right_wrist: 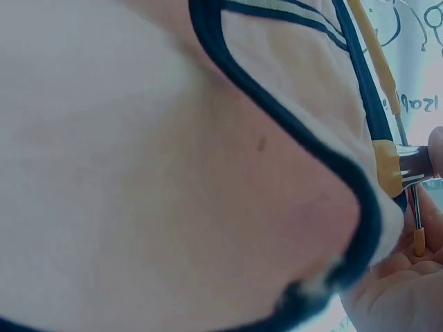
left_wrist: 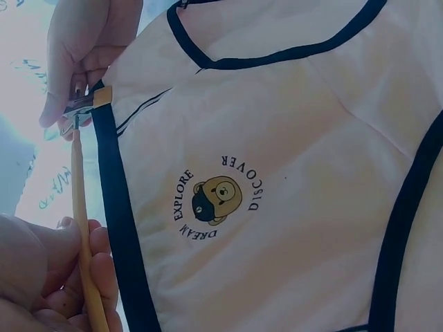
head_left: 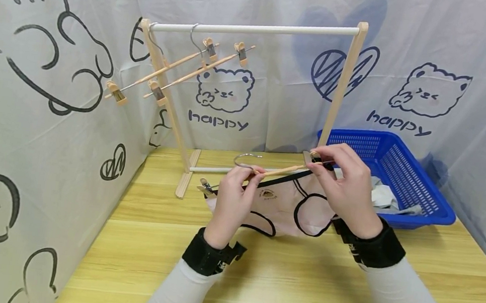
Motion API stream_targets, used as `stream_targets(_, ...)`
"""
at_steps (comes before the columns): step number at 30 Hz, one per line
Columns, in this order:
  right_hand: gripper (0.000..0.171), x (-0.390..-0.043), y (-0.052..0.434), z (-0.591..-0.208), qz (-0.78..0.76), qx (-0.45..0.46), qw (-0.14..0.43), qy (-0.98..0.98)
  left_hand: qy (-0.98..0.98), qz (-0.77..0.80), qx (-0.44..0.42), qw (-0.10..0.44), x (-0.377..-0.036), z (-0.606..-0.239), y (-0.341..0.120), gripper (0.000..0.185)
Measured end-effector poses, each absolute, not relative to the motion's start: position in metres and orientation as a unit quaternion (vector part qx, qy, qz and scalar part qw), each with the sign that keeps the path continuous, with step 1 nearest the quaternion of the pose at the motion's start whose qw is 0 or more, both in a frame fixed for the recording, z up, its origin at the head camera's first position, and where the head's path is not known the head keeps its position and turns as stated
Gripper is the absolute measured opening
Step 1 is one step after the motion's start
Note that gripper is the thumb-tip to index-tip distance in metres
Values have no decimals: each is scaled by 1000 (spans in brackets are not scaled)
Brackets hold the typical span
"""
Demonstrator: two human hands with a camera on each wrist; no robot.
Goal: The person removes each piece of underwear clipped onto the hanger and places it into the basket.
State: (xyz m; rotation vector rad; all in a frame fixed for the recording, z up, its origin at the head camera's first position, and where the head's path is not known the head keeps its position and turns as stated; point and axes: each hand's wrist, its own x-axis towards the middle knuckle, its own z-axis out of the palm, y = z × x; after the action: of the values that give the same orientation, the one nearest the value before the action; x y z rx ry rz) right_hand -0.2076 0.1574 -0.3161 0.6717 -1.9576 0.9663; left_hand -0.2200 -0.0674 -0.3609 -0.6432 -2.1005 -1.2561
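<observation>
Pale pink underpants (head_left: pixel 279 208) with black trim hang by the waistband from a wooden clip hanger (head_left: pixel 285 170). A round bear print (left_wrist: pixel 217 198) shows on the fabric in the left wrist view. My left hand (head_left: pixel 232 203) pinches the hanger's bar near its metal hook (head_left: pixel 242 157). At the bar's right end, my right hand (head_left: pixel 348 191) pinches a clip (right_wrist: pixel 387 168), whose wooden jaw lies over the black waistband. The other clip (head_left: pixel 205 186) sits at the waistband's left corner.
Behind my hands stands a wooden rack with a white rail (head_left: pixel 279 27). Two clip hangers (head_left: pixel 176 66) hang at its left end. To the right, a blue basket (head_left: pixel 437 201) holds light-coloured cloth (head_left: pixel 384 196). Printed curtains (head_left: pixel 270 109) surround the wooden table (head_left: pixel 299 288).
</observation>
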Motion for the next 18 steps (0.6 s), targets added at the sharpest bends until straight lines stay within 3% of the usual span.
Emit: stream_targets(18,27,-206,157,-320,410,254,411,-774,-796,-475,-242,287,-220,-363,-65,13)
